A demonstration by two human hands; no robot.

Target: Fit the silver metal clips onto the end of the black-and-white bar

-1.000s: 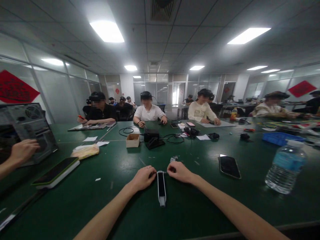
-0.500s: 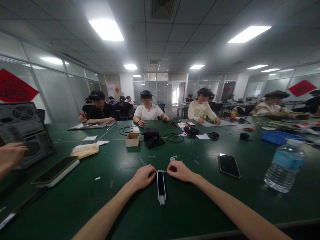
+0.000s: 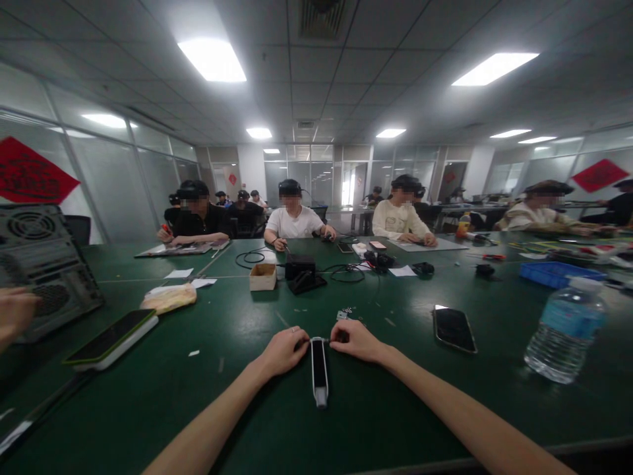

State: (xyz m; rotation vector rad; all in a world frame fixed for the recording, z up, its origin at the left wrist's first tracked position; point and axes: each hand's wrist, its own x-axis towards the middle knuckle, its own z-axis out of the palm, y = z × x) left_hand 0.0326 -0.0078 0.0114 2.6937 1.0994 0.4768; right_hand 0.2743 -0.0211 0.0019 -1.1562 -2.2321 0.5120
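Note:
A long, narrow white-framed device (image 3: 320, 373) with a dark middle and a tapered grey near end lies on the green table, pointing toward me. At its far end, my left hand (image 3: 285, 348) is on the left side, fingers closed in a pinch. From the other side my right hand (image 3: 359, 340) pinches with curled fingers. Thin bits stick out sideways between the device's end and my fingertips; what they are is too small to tell. Just beyond my right hand lie a small grey metal piece (image 3: 342, 315) and several tiny parts (image 3: 349, 309).
To the right are a phone (image 3: 454, 328), a water bottle (image 3: 566, 330) and a blue tray (image 3: 558, 274). A green-rimmed phone (image 3: 109, 336) lies on a white box at left, near a computer case (image 3: 47, 264) and another person's hand (image 3: 17, 313). Ahead stands a small cardboard box (image 3: 262, 278).
My hands and the device stay in place. At the far left, the other person's hand has drawn back toward the left edge, and the computer case has shifted left.

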